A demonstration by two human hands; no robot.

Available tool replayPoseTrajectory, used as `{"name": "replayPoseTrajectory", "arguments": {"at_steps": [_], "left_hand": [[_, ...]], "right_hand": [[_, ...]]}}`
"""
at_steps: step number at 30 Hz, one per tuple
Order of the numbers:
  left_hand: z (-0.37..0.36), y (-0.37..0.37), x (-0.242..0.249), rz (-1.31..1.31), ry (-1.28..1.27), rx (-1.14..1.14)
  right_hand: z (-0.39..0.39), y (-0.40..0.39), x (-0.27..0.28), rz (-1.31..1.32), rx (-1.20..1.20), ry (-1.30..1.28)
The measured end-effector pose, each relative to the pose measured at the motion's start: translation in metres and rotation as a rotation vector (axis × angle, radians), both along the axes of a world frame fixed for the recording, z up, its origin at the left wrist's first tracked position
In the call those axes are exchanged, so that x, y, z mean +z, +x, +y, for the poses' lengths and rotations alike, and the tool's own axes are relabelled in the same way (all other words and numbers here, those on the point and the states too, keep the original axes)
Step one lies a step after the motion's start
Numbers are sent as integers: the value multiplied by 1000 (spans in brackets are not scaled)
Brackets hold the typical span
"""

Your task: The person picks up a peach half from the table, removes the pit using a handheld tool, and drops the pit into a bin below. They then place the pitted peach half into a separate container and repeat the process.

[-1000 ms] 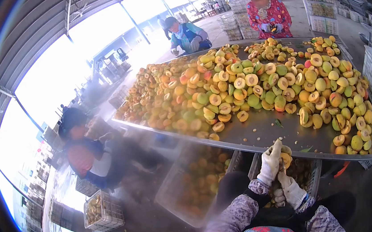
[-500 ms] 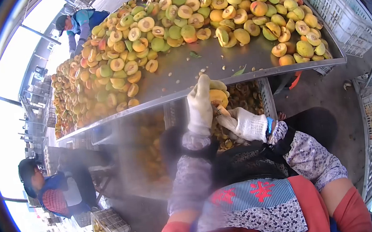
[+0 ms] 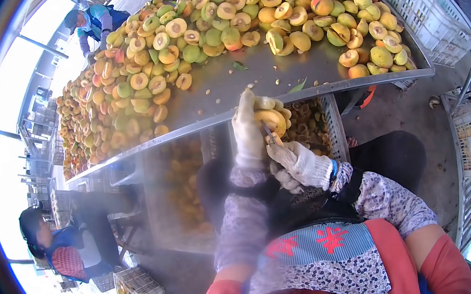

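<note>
My left hand (image 3: pixel 253 127), in a white glove, is closed around a yellow peach half (image 3: pixel 272 120) with its cut face showing. My right hand (image 3: pixel 300 163), also gloved, grips a small pitting knife (image 3: pixel 272 136) with a light handle. Its dark blade lies against the cut face of the fruit. Both hands are held just below the front edge of the metal table (image 3: pixel 224 88), over a crate (image 3: pixel 333 129) of fruit pieces. The tip of the blade is hard to make out.
A large heap of peaches (image 3: pixel 213 35), many halved, covers much of the table. Loose pits and a green leaf (image 3: pixel 298 86) lie near its edge. White crates (image 3: pixel 421 13) stand at the right. Two co-workers are at the left, one seated (image 3: pixel 77 241). A fruit crate (image 3: pixel 140 292) sits on the floor.
My right hand has shifted slightly left and down, and the knife blade now shows against the peach half. The peach half has turned so its cut face is visible. The view has moved slightly.
</note>
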State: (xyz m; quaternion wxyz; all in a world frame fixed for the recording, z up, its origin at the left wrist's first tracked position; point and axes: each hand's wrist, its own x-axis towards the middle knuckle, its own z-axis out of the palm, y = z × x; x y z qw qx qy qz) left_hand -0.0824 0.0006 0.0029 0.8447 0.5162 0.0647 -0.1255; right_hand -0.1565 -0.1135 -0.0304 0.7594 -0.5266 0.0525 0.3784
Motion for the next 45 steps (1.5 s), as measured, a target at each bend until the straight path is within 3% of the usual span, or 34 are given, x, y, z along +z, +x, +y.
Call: {"name": "replayPoseTrajectory", "arguments": {"at_steps": [4,9,13,14,15,18,21,23,25,27,29,31,33,35,36,37,39,41,43,45], "left_hand": [[0,-1,-2,33,-215,70],[5,0,5,-64,-87,50],[6,0,10,-128,11,98],[6,-3,14,-87,-1,93],[8,-6,13,-93,-101,37],[15,-10,12,-105,-9,7],[18,-14,15,-341,94,-20],[19,-17,20,-38,-281,-50],[21,-29,42,-21,-282,-47],[25,-27,39,18,-172,-143],[24,-24,34,-51,-76,-162],[17,-25,40,-95,85,35],[12,-21,36,-88,112,96],[16,-19,26,-150,-105,84],[21,-18,22,-331,-7,16],[22,-18,26,-203,-91,-8],[26,-17,31,-237,-36,-83],[21,-14,33,-211,-89,-46],[17,-16,42,-69,-214,29],[16,-12,33,-106,-248,12]], "right_hand": [[-6,2,19,-34,23,-22],[-12,3,30,191,52,209],[1,-2,35,-66,-22,-116],[7,-9,34,-77,-106,-73],[6,-12,34,50,-76,133],[-1,-14,48,213,52,406],[-4,-12,53,227,64,385],[-4,-11,48,254,65,478],[-6,-11,51,261,71,527],[-7,-11,59,254,106,468],[-4,-15,73,53,67,52],[-1,-14,62,-4,66,-43],[7,-15,53,153,2,208],[9,-17,53,230,18,332],[10,-17,52,275,40,448],[11,-18,51,325,56,569],[10,-15,54,272,127,563],[12,-13,63,167,25,289],[14,-11,56,71,32,205],[17,-12,48,-215,-88,31]]}}
